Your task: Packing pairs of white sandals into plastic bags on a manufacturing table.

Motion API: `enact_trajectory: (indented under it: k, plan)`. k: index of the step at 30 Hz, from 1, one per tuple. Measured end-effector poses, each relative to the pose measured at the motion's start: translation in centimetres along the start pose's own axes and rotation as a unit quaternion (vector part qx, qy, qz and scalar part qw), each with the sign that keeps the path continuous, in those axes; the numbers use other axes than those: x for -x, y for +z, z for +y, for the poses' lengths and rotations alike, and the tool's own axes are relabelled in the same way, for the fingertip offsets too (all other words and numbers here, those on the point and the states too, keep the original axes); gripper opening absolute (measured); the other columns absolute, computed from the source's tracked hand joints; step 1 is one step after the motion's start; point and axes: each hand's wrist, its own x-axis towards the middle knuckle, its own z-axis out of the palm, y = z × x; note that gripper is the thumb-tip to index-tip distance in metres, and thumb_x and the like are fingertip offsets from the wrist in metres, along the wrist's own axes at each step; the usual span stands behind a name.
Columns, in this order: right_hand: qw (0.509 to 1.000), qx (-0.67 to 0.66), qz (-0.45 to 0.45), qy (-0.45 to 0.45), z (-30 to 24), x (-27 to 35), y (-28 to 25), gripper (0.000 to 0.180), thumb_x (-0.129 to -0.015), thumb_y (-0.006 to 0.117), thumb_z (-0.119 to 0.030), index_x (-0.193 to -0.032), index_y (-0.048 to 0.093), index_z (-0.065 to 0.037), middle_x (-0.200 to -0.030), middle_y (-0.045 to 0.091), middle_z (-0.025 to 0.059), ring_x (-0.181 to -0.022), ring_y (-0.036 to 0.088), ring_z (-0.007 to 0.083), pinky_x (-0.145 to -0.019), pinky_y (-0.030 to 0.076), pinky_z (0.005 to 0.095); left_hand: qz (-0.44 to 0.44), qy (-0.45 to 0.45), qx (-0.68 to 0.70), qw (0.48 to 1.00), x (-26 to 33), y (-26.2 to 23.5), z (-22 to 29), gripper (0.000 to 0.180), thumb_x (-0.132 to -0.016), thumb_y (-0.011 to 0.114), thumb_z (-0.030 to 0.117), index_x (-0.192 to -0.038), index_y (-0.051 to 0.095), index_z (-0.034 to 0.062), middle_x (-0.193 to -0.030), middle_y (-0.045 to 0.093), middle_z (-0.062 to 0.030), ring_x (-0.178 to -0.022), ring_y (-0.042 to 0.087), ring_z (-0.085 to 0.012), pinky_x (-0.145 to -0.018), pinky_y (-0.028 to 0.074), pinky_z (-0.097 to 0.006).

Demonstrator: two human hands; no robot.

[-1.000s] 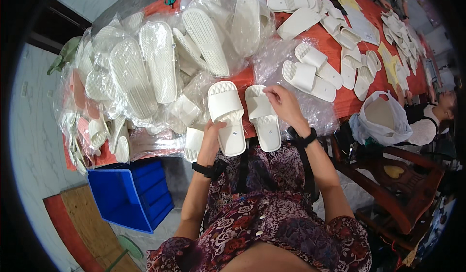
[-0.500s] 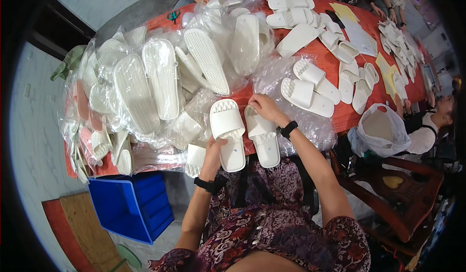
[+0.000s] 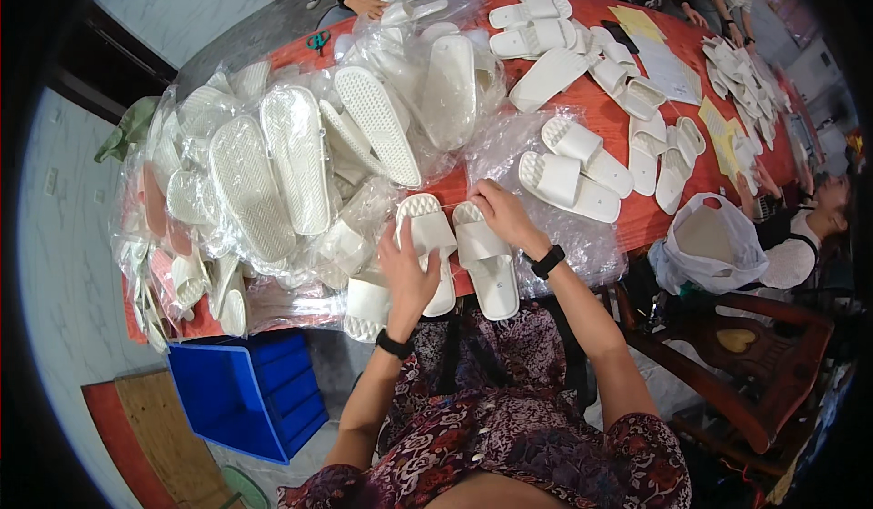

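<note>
Red covers the long bench [image 3: 627,223], which runs away from the person under heaps of white slippers. Far left, below the bench edge, stands a blue plastic crate [image 3: 245,400] on the floor, and above it a mound of bagged slippers [image 3: 273,182] lies soles-up in clear plastic. Next comes the left hand [image 3: 407,271], fingers spread and laid flat on the left white slide slipper [image 3: 427,236] at the near edge (an open grip, pressing rather than clamped). Touching it on the right lies the second white slide slipper [image 3: 488,268], with the right hand [image 3: 505,216] resting curled over its toe end; whether those fingers pinch it I cannot tell. Just beyond, another pair of slippers [image 3: 573,168] sits on crumpled plastic. Farther right, a white plastic bag [image 3: 714,245] hangs by a wooden chair [image 3: 727,373].
</note>
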Motion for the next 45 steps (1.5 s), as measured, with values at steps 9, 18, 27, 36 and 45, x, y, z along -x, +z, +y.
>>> enact_trajectory:
  k: [9, 18, 27, 36, 45]
  plan:
    - [0.999, -0.036, -0.019, 0.0, -0.1, 0.2, 1.1, 0.009, -0.089, 0.053, -0.009, -0.095, 0.052, -0.002, -0.087, 0.059, 0.0168, -0.08, 0.059, 0.0358, -0.067, 0.046, 0.0401, -0.045, 0.046, 0.073, 0.995, -5.9, 4.2, 0.3, 0.015, -0.08, 0.066, 0.015, -0.094, 0.065, 0.0083, -0.087, 0.066, -0.008, -0.084, 0.061, -0.0262, -0.085, 0.04, -0.042]
    - [0.982, -0.166, -0.025, 0.092, 0.7, 1.3, 1.3, 0.011, -0.09, 0.057, -0.01, -0.094, 0.055, -0.001, -0.084, 0.06, 0.0077, -0.074, 0.057, 0.0155, -0.067, 0.047, 0.0289, -0.106, -0.016, 0.258, 0.96, -6.4, 4.7, -0.4, 0.008, -0.082, 0.06, 0.008, -0.085, 0.062, 0.0012, -0.073, 0.064, -0.0083, -0.069, 0.062, -0.016, -0.064, 0.048, -0.029]
    - [0.983, -0.161, -0.029, 0.077, 0.6, 1.0, 1.0, 0.01, -0.089, 0.058, -0.009, -0.094, 0.055, -0.001, -0.084, 0.06, 0.0074, -0.076, 0.057, 0.015, -0.069, 0.047, 0.0289, -0.13, -0.002, 0.266, 0.955, -6.8, 4.3, -0.4, 0.007, -0.081, 0.06, 0.007, -0.084, 0.061, 0.0004, -0.072, 0.062, -0.0072, -0.067, 0.061, -0.0149, -0.063, 0.047, -0.028]
    - [0.985, -0.154, -0.031, 0.074, 0.4, 1.0, 0.7, 0.011, -0.087, 0.059, -0.009, -0.093, 0.055, 0.0, -0.083, 0.061, 0.0071, -0.075, 0.058, 0.0153, -0.07, 0.047, 0.0291, -0.124, 0.068, 0.27, 0.952, -7.3, 4.6, -0.7, 0.006, -0.077, 0.06, 0.004, -0.081, 0.058, -0.0007, -0.072, 0.062, -0.0114, -0.064, 0.063, -0.02, -0.061, 0.049, -0.03]
    - [0.991, -0.119, -0.042, 0.047, 0.0, 0.9, 0.7, 0.011, -0.085, 0.06, -0.01, -0.091, 0.056, -0.001, -0.08, 0.061, 0.0096, -0.072, 0.061, 0.0207, -0.066, 0.048, 0.031, -0.117, 0.126, 0.254, 0.952, -7.5, 5.1, -0.8, 0.007, -0.075, 0.058, -0.001, -0.081, 0.056, -0.001, -0.073, 0.06, -0.0139, -0.061, 0.059, -0.0246, -0.057, 0.046, -0.032]
